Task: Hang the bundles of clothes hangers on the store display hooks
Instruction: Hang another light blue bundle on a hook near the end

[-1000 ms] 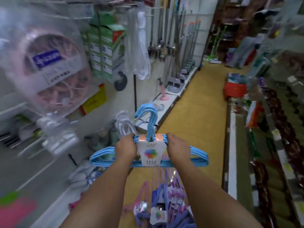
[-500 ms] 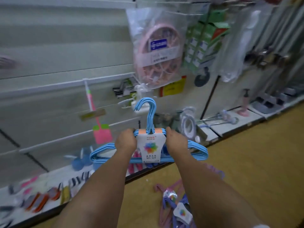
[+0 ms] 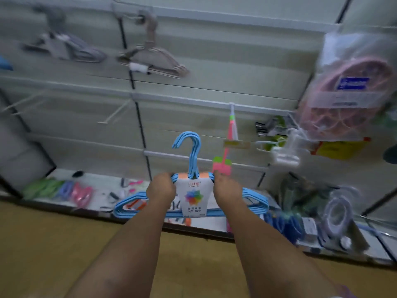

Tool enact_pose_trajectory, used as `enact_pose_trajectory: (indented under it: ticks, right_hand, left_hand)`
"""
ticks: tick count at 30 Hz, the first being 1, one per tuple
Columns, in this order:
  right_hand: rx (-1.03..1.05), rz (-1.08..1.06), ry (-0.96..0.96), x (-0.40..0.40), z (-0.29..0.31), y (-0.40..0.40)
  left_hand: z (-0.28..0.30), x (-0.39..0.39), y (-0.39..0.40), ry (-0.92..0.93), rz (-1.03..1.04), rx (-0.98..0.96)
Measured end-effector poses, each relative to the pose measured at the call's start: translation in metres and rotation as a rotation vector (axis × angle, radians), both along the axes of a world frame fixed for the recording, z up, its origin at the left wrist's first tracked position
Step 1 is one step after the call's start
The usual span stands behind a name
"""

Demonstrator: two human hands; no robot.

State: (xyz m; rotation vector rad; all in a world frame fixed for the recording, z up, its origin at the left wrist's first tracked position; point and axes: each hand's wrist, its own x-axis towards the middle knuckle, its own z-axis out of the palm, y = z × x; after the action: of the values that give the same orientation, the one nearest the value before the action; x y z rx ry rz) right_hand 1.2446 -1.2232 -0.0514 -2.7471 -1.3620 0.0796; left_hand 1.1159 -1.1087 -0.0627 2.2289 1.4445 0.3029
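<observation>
**Blue hanger bundle held up in front of the display wall**

Both arms are stretched out, and between them sits the bundle of blue clothes hangers (image 3: 191, 196), upright, its hooks pointing up and curling to the left. The left hand (image 3: 161, 188) is wrapped round the bundle's shoulder on one side of the white card label (image 3: 194, 197); the right hand (image 3: 227, 190) grips the other shoulder, fingers curled over the top. The label reads "NO. 829" under a multicoloured flower print.

The bundle is in the air, in front of the pale slatted display wall (image 3: 214, 82) and apart from it. Up on the wall, a bundle of beige hangers (image 3: 154, 61) hangs from a hook, with a grey bundle (image 3: 66, 48) to its left. White display hooks (image 3: 113, 114) stick out bare lower down on the left. Just behind the blue hooks hangs a pink fly swatter (image 3: 224, 162). To the right, a clear bag with a round pink clip hanger (image 3: 348, 87) dangles. Down on the low shelf (image 3: 96, 183) lie green, purple and pink items, blurred. The floor (image 3: 53, 244) is yellowish-brown.
</observation>
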Motion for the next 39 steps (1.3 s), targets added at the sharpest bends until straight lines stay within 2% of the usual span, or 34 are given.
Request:
enact_pose_trajectory:
  ticks: [10, 20, 29, 39]
  right_hand:
    - [-0.003, 0.221, 0.005, -0.167, 0.01, 0.16]
    - [0.065, 0.387, 0.027, -0.304, 0.008, 0.296]
    - [0.133, 0.475, 0.081, -0.371, 0.009, 0.417]
    - [0.157, 0.501, 0.158, -0.404, 0.034, 0.555]
  left_hand:
    - [0.001, -0.189, 0.129, -0.034, 0.253, -0.022]
    - [0.008, -0.34, 0.229, -0.027, 0.47, 0.035]
    - [0.011, -0.413, 0.317, 0.017, 0.551, 0.081]
    - [0.047, -0.442, 0.444, 0.038, 0.628, 0.16]
